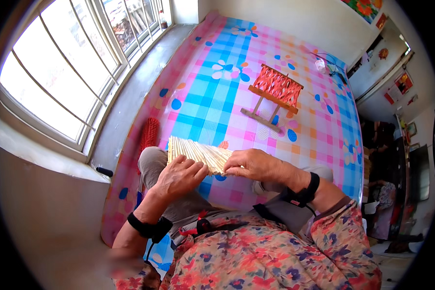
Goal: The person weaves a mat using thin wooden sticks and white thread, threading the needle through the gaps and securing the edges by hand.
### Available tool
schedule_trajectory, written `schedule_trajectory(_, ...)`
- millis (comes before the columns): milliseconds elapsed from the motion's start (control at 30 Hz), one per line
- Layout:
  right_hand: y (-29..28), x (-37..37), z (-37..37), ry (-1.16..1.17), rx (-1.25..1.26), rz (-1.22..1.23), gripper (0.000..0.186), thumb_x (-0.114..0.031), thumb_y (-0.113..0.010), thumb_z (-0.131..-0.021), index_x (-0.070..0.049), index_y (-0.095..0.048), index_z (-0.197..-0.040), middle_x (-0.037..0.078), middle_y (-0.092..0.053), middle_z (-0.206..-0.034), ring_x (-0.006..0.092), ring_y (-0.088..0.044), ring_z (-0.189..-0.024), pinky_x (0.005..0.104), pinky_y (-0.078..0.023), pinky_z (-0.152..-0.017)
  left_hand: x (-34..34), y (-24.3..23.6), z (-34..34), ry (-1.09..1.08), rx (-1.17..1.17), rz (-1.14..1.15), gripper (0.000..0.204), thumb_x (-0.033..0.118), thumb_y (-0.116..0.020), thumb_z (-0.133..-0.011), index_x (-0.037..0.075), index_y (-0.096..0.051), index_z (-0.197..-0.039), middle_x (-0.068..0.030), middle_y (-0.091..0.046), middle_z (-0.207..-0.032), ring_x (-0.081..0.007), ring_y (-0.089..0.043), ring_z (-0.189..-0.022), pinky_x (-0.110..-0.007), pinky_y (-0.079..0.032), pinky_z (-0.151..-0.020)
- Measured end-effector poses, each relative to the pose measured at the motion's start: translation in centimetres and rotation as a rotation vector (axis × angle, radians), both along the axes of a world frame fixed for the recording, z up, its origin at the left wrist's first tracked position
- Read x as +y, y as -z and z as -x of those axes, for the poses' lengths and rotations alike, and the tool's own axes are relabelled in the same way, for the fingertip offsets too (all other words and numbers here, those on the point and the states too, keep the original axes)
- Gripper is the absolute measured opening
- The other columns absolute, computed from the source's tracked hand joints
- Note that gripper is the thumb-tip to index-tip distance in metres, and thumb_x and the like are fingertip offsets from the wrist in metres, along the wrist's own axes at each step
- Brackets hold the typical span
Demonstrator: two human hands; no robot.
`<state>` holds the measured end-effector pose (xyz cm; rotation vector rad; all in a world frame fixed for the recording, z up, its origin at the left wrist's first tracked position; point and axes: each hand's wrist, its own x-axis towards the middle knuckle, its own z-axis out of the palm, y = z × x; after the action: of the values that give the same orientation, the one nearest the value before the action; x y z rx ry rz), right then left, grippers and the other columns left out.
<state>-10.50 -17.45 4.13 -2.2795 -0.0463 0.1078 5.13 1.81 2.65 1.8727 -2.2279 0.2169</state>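
Note:
A pale cream sheet of narrow ribs or pleats is held over my crossed legs, slightly fanned out. My left hand has its fingers curled over the lower left edge of this ribbed sheet. My right hand pinches its lower right edge, thumb along the rim. Both forearms have black straps round them.
A small wooden stand with red woven strands stands ahead on the checked, flowered mat. A red bristly item lies left, beside the barred window's sill. A cord and clear object lie at the far right corner.

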Motion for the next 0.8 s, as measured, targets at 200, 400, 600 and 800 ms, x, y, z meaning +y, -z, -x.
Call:
schedule_trajectory(200, 2.4, 1.2, -5.6, -0.027, 0.044, -0.084, 0.022, -0.021, -0.057, -0.084, 0.000, -0.062, -0.084, 0.016, -0.061, -0.075, 0.0295, -0.059, -0.072, 0.0363, -0.046, -0.067, 1.3, 0.9, 0.2, -0.075, 0.010, 0.069, 0.022, 0.017, -0.056, -0.074, 0.007, -0.053, -0.094, -0.0010, -0.052, -0.081, -0.0148, -0.054, -0.076, -0.031, -0.040, -0.070)
schedule_trajectory(400, 3.7, 3.8, -7.3, -0.011, 0.281, -0.089, 0.018, -0.017, -0.056, -0.084, 0.000, -0.059, -0.080, 0.013, -0.054, -0.065, 0.0183, -0.052, -0.064, 0.0309, -0.043, -0.064, 3.2, 1.9, 0.0, -0.082, 0.100, 0.066, 0.026, 0.016, -0.054, -0.073, 0.007, -0.053, -0.097, -0.0011, -0.050, -0.081, -0.0147, -0.052, -0.075, -0.029, -0.039, -0.070)
schedule_trajectory(600, 4.8, 5.2, -7.2, 0.128, 0.065, -0.220, 0.023, -0.018, -0.057, -0.082, 0.003, -0.056, -0.074, 0.017, -0.056, -0.071, 0.0297, -0.056, -0.067, 0.0374, -0.044, -0.065, 3.5, 1.4, -0.8, -0.047, 0.182, -0.046, 0.030, 0.016, -0.054, -0.073, 0.007, -0.054, -0.101, -0.0005, -0.050, -0.084, -0.0151, -0.051, -0.077, -0.029, -0.039, -0.070)
schedule_trajectory(800, 2.4, 2.9, -8.7, 0.317, -0.151, -0.546, 0.023, -0.019, -0.053, -0.091, -0.001, -0.057, -0.076, 0.005, -0.053, -0.067, 0.0093, -0.053, -0.053, 0.0247, -0.045, -0.047, 3.2, 1.5, -0.4, -0.004, 0.188, -0.096, 0.029, 0.016, -0.054, -0.073, 0.011, -0.056, -0.101, 0.0021, -0.050, -0.084, -0.0137, -0.051, -0.079, -0.028, -0.039, -0.072)
